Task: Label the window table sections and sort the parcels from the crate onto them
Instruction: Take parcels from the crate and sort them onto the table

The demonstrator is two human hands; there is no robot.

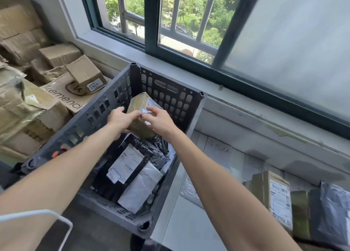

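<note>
A dark grey slotted crate [166,91] stands below the window. Inside it, a brown taped cardboard parcel [137,103] with a white shipping label is tilted up against the far wall. My left hand [120,119] grips its left side and underside, and my right hand [158,121] pinches its label edge from the right. Beneath lie a black bag parcel [123,167] with a white label and a white bag parcel [141,189]. On the white window table [189,224] at right sit paper section labels [217,148], a brown box parcel [272,192] and a black bag [333,212].
Piled cardboard boxes [62,74] fill the floor left of the crate. The window sill [189,74] and barred window run behind. A white wire frame [56,218] crosses the lower left corner. A bubble mailer [189,192] lies on the table by the crate.
</note>
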